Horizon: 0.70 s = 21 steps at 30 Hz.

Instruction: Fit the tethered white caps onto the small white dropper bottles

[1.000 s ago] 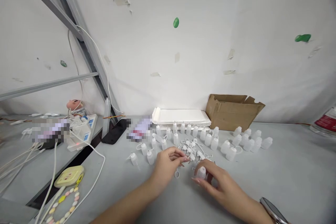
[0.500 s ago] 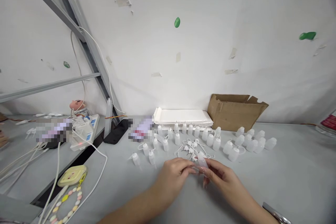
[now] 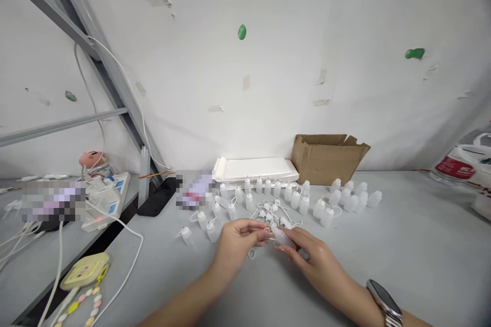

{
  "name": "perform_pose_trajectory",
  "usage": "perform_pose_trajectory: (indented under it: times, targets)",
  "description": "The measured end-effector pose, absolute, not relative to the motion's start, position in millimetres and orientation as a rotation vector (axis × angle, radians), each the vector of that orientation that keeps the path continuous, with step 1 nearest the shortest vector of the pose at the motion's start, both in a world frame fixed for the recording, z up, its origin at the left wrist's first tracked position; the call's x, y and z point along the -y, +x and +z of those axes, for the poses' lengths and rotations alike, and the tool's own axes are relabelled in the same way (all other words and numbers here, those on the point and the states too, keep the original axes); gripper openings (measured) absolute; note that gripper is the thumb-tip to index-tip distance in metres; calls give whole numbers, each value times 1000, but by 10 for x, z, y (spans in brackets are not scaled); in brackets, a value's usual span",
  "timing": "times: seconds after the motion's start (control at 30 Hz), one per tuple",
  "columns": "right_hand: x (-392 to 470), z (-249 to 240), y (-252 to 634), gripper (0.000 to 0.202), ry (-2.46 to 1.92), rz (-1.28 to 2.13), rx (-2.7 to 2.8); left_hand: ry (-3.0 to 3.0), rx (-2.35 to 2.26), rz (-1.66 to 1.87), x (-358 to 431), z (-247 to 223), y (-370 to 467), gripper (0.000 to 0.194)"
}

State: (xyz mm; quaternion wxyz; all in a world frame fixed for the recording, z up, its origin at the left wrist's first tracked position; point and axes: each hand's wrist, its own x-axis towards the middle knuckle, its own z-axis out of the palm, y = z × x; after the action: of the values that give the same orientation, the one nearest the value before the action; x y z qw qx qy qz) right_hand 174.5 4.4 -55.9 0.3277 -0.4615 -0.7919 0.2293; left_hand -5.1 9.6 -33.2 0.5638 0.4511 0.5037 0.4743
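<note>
My right hand [image 3: 307, 250] is closed round a small translucent white bottle [image 3: 282, 237], which lies tilted between its thumb and fingers. Close beside it, my left hand [image 3: 243, 240] pinches a thin white cap with a ring strap, and the ring [image 3: 251, 254] hangs below the fingertips. Just beyond both hands is a loose pile of white caps with straps [image 3: 272, 209]. Several small bottles with thin tips stand behind and left of the pile, one of them a capped bottle [image 3: 211, 231]. More bottles [image 3: 351, 203] stand in a group at the right.
An open cardboard box [image 3: 330, 162] and a stack of white padded envelopes [image 3: 257, 169] stand against the wall. At the left are a black phone [image 3: 159, 196], a power strip [image 3: 111, 204], cables and a yellow case [image 3: 85, 271]. A red-labelled container [image 3: 454, 166] is at the far right.
The view has turned to the right. The bottle in my right hand is more tilted, and a ring now shows hanging beneath my left fingertips.
</note>
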Motion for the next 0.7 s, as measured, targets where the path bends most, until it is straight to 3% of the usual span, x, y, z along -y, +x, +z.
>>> perform_pose_trajectory:
  times: [0.7]
  targets:
    - [-41, -640, 1770, 29, -1099, 502, 2156, 1026, -1186, 1157, -95, -392, -22, 16]
